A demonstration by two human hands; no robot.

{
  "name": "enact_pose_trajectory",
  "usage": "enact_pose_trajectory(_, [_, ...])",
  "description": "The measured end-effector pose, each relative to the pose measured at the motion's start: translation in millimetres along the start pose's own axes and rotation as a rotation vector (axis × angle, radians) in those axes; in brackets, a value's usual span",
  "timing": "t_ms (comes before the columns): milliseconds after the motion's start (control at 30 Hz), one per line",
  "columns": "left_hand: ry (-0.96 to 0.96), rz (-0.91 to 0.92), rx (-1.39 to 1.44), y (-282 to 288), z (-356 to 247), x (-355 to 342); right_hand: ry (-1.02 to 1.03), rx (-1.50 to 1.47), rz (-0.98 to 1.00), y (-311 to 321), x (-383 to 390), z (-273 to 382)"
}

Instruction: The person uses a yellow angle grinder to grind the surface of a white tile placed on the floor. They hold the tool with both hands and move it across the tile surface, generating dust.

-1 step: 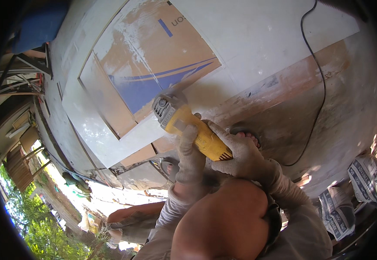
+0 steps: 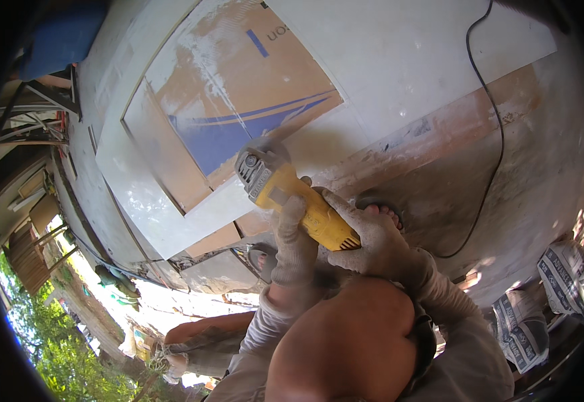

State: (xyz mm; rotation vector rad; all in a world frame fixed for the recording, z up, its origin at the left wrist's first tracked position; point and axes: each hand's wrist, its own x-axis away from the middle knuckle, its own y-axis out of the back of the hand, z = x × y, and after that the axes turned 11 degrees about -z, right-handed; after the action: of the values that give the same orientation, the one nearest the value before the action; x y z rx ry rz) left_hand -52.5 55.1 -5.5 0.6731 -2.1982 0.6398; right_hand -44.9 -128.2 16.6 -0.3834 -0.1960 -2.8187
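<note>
A yellow angle grinder (image 2: 322, 216) with a grey, dusty head lies slantwise in front of me, its head at the upper left. My left hand (image 2: 295, 231), in a pale work glove, closes round the body just behind the head. Farther back, my gloved right hand (image 2: 372, 242) grips the rear end. Below the head lie a whitish sheet (image 2: 325, 144) and a flat brown cardboard piece (image 2: 258, 80) with blue stripes and white dust on it. The disc is blurred, and its contact with the sheet cannot be made out.
A black cable (image 2: 504, 144) curves over the dusty concrete floor (image 2: 439, 194) on the right. Two printed bags (image 2: 521, 328) stand at the lower right. My bare knee (image 2: 342, 342) is close below the hands. A blue container (image 2: 64, 40) is at the upper left.
</note>
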Motion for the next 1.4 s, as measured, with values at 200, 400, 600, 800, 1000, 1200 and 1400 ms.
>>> enact_pose_trajectory(200, [0.023, 0.071, -0.067, -21.8, 3.6, -1.5, -0.043, 0.121, -0.093, 6.2, 9.7, 3.9])
enact_pose_trajectory(400, [0.082, 0.142, -0.122, -58.1, 5.9, -16.4, -0.089, 0.004, -0.250, 20.4, 11.3, 5.5])
enact_pose_trajectory(600, [0.109, 0.190, -0.189, -65.5, 6.9, -26.8, -0.154, -0.049, -0.276, 27.2, 7.0, 2.7])
enact_pose_trajectory(800, [0.123, 0.182, -0.200, -67.7, 12.3, -30.2, -0.223, -0.053, -0.287, 29.6, 9.8, 0.3])
enact_pose_trajectory(1000, [0.131, 0.183, -0.197, -67.8, 14.7, -32.3, -0.172, -0.021, -0.322, 27.9, 8.5, -3.8])
enact_pose_trajectory(1200, [0.130, 0.175, -0.197, -69.9, 17.2, -32.2, -0.334, -0.091, -0.289, 30.4, 9.6, -0.1])
enact_pose_trajectory(1400, [0.150, 0.148, -0.214, -69.5, 11.7, -30.9, -0.248, -0.058, -0.295, 30.7, 5.8, 6.7])
